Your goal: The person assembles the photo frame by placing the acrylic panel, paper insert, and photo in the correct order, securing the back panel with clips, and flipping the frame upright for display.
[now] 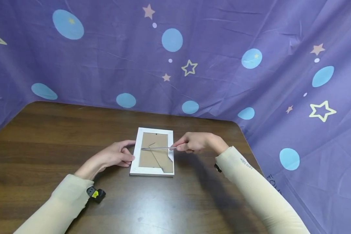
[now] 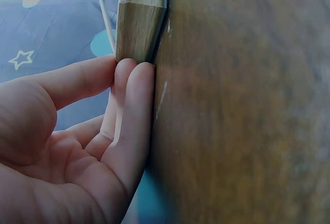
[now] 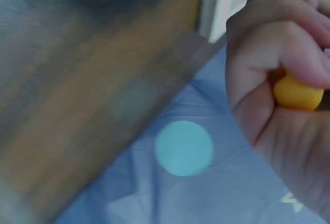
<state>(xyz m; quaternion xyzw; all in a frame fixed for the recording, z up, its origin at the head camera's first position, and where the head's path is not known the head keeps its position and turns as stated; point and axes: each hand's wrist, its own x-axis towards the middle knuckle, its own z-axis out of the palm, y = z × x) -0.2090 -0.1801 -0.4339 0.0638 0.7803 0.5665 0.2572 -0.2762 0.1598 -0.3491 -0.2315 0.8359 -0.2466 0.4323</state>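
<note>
Picture frame [image 1: 147,159] lies back side up on the bench [image 1: 117,201]. Left hand [image 1: 116,154], fingers loosely bent, touches its left edge and should steady it; right hand [image 1: 195,142], closed round the yellow handle [image 3: 298,92] of the screwdriver [image 1: 161,148], should work gently.

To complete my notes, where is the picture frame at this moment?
In the head view, the picture frame lies on the table, slightly left of image centre, between the left hand at its edge and the right hand.

Glare [image 1: 147,211] whitens the surface [image 1: 76,130] in front of the frame [image 1: 147,162]; a soft shadow [image 1: 210,185] falls to its right. The head view is bright, the wrist views dimmer, the right one's surface blurred.
</note>
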